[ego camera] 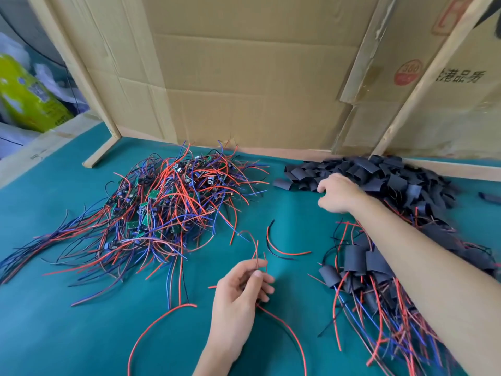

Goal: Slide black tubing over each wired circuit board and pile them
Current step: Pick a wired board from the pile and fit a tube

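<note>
On the green mat, many bare wired boards (162, 202) remain piled left, fewer sleeved ones (360, 263) lie right, while wires are pinched by the left hand (241, 289) and loose tubing (379, 175) is reached by the right hand (339, 192), grip unclear.

You sit at a makeshift assembly workshop: a green-covered counter (67, 308) walled with flattened cardboard (244, 77) on wooden battens (78, 69), heaped with wired circuit boards (162, 207) and black tubing (393, 177).
</note>
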Demonstrator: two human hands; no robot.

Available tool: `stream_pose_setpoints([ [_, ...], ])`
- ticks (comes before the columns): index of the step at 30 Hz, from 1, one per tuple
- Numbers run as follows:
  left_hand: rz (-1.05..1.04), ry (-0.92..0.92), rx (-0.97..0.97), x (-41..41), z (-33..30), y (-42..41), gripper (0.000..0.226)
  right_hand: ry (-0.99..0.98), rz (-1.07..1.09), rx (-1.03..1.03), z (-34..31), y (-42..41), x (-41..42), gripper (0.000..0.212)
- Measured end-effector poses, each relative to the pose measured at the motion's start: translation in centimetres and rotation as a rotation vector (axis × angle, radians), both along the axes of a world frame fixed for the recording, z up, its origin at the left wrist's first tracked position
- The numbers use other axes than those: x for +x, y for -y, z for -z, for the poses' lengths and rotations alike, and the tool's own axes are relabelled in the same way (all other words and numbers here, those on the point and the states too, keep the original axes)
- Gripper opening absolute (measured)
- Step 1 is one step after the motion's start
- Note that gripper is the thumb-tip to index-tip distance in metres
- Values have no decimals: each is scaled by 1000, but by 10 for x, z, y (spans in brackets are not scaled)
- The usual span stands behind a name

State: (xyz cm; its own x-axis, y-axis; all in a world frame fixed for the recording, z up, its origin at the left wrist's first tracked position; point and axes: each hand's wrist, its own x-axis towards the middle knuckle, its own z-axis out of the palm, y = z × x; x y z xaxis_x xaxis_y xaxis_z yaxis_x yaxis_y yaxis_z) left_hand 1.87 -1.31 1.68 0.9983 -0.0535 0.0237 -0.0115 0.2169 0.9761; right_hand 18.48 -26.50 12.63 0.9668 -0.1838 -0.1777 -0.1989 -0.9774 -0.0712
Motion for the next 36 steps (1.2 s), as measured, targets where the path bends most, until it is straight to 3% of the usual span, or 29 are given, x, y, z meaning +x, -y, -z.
stream_pose_setpoints([
  [7, 19, 20, 30, 2, 1, 0, 25, -40, -67, -104, 19, 2, 16, 44],
  [11, 23, 19, 32, 1, 1, 0, 24, -12, -33, -111, 16, -3, 9, 36],
  [14, 22, 12, 29, 1, 0, 0, 25, 195, 45, 3, -1, -8, -4, 14],
  [20, 45, -8, 27, 1, -3, 0, 22, 713, 85, 231, -21, -27, -44, 14],
  [25, 41, -10, 50, 0, -4, -1, 21, 550, 154, 184, 2, -31, -41, 18],
  [33, 47, -12, 56, 1, -4, -1, 21, 414, 180, 285, 13, -12, -20, 23],
  [36, 58, -19, 20, 0, -4, 0, 22, 471, 258, 378, 0, -11, -30, 27],
])
